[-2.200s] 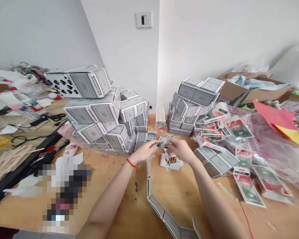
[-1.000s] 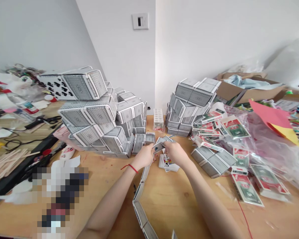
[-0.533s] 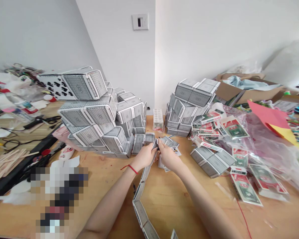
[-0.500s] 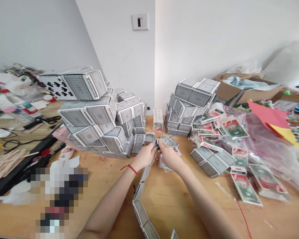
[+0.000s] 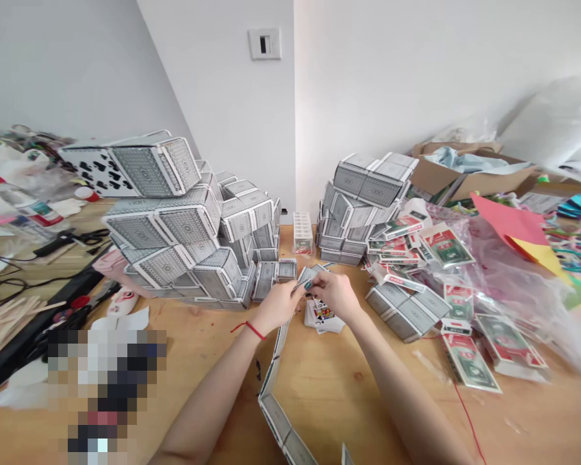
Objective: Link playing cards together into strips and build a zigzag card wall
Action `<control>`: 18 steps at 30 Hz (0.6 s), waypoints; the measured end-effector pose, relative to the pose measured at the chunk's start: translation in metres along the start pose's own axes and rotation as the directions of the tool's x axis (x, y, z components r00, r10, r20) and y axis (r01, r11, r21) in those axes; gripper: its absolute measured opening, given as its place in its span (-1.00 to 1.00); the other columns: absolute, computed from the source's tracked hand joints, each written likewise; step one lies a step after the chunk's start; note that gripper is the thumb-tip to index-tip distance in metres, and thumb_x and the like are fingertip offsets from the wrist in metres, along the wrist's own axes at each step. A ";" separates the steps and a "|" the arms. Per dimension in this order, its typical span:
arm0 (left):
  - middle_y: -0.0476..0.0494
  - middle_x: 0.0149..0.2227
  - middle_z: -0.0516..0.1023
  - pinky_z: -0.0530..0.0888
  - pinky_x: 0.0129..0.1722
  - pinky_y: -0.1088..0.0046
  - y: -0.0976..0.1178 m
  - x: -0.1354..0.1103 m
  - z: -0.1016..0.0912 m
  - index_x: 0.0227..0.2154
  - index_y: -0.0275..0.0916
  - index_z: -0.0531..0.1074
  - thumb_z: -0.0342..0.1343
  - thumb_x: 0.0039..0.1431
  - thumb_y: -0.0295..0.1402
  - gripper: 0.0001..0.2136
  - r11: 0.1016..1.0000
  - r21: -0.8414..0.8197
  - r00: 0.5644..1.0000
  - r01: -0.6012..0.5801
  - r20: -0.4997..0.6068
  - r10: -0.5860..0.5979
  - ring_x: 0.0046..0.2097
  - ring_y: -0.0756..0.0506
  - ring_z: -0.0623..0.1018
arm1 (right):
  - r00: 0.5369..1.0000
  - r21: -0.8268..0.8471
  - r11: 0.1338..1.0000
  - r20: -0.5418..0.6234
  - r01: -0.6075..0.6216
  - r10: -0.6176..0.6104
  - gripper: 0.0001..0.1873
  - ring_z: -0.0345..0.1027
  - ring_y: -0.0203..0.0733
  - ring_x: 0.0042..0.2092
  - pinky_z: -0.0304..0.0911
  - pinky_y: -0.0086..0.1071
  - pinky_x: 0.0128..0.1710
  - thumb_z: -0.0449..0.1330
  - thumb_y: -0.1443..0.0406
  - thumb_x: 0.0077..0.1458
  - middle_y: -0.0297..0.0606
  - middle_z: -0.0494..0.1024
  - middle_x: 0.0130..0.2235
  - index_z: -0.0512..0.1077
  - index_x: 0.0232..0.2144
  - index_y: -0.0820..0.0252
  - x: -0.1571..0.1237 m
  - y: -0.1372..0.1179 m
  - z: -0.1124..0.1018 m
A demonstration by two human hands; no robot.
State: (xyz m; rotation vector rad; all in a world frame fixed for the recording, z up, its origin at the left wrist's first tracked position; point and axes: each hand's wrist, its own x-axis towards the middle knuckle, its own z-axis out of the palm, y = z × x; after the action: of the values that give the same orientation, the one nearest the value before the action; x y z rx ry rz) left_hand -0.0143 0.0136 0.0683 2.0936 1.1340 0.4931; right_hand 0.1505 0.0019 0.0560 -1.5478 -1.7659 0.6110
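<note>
My left hand [image 5: 281,302], with a red cord at the wrist, pinches the far end of a strip of joined playing cards [image 5: 277,416]. The strip stands on edge and bends along the table towards me. Against the left fingertips, my right hand [image 5: 339,296] has its fingers closed at the same end, where a grey-backed card shows; the exact contact is hidden. Beneath the right hand lies a loose pile of playing cards [image 5: 323,318], with a court card facing up. Grey-backed card blocks stand stacked at left [image 5: 186,223] and right [image 5: 370,184].
A clear-wrapped pack [image 5: 303,232] stands by the wall between the stacks. Right of my hands are a separate card block [image 5: 407,310], red-green card boxes [image 5: 469,361] and plastic wrap. Wooden sticks [image 5: 17,323], cables and a bottle [image 5: 41,210] lie left.
My right hand has shifted slightly right and turned, uncovering more of the loose pile and its court card. My left hand still pinches the strip. The whole view has shifted a little.
</note>
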 end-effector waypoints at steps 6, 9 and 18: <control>-0.06 -0.58 0.44 0.20 -0.50 0.51 0.007 -0.003 -0.007 -0.46 -0.23 0.30 -0.32 0.23 -0.22 -0.65 0.985 0.154 0.996 -0.076 0.061 0.068 -0.51 -0.03 0.44 | 0.969 0.270 0.961 0.246 -0.061 -0.008 -0.91 0.36 -0.34 -0.57 0.23 -0.52 -0.59 0.10 0.35 -0.11 -0.38 0.47 -0.51 0.40 -0.47 0.20 0.001 0.012 -0.012; -0.08 -0.56 0.45 0.21 -0.50 0.50 0.007 -0.003 -0.008 -0.43 -0.24 0.32 -0.33 0.24 -0.25 -0.66 0.967 0.231 0.994 -0.104 0.066 0.091 -0.50 -0.04 0.44 | 0.964 0.276 0.959 0.267 -0.064 -0.013 -0.90 0.38 -0.33 -0.55 0.24 -0.51 -0.56 0.05 0.38 -0.06 -0.36 0.48 -0.51 0.37 -0.50 0.21 0.001 0.012 -0.012; -0.09 -0.32 0.48 0.29 -0.34 0.48 0.012 -0.003 -0.004 -0.34 -0.19 0.36 0.01 0.07 -0.19 -0.81 0.957 0.288 0.978 -0.037 -0.184 0.093 -0.26 -0.08 0.45 | 0.984 0.016 0.993 0.133 0.114 -0.115 -0.83 0.30 -0.30 -0.48 0.11 -0.52 -0.47 0.02 0.53 -0.21 -0.39 0.42 -0.58 0.29 -0.60 0.20 -0.001 0.000 0.006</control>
State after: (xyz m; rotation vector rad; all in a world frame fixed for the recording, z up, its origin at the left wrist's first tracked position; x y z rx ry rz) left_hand -0.0115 0.0078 0.0793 2.3774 1.3167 0.6095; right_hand 0.1455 0.0012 0.0520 -1.4168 -1.9350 0.6787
